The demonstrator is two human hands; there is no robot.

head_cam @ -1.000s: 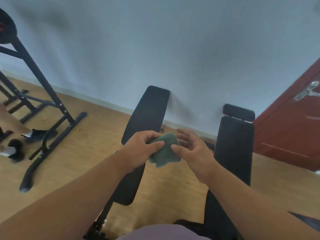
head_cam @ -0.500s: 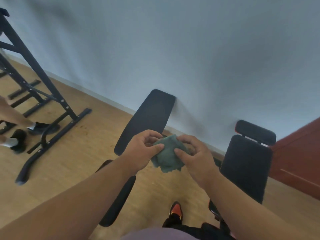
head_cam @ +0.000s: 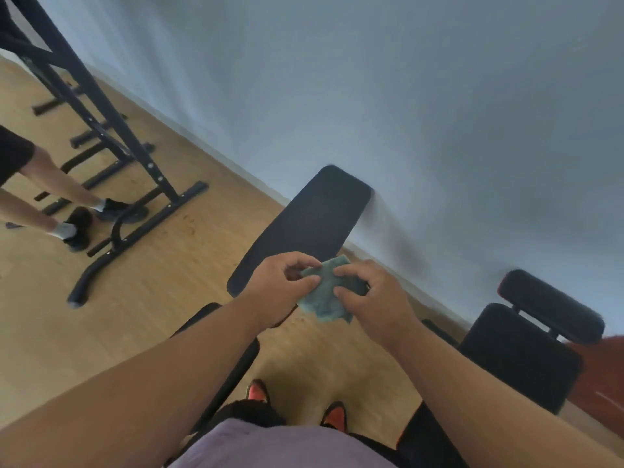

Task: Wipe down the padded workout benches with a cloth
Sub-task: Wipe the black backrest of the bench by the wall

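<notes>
A green cloth (head_cam: 326,292) is held in mid-air between both hands, in front of the chest and above the wooden floor (head_cam: 141,292). The left hand (head_cam: 280,287) is curled, its thumb and fingertips pinching the cloth's left edge. The right hand (head_cam: 371,298) is also curled, with its thumb and forefinger pinched on the cloth's right side, so that the cloth is folded or bunched between the two grips and its lower corner hangs free below the fingers.

Behind the hands a long black padded bench (head_cam: 307,224) is seen, tilted, its far end close to the pale wall (head_cam: 405,96); whether it touches the wall cannot be told. A second padded bench (head_cam: 520,352) with a separate head pad is seen at the right, near the wall. Neither bench is touched by the cloth.

At the left a black steel rack (head_cam: 111,136) is stood on the floor, and the bare legs and dark shoes of another person (head_cam: 60,197) are seen beside its base. Below the arms, a purple shirt (head_cam: 270,447) and red-toed shoes (head_cam: 334,415) are visible. No containers are shown.
</notes>
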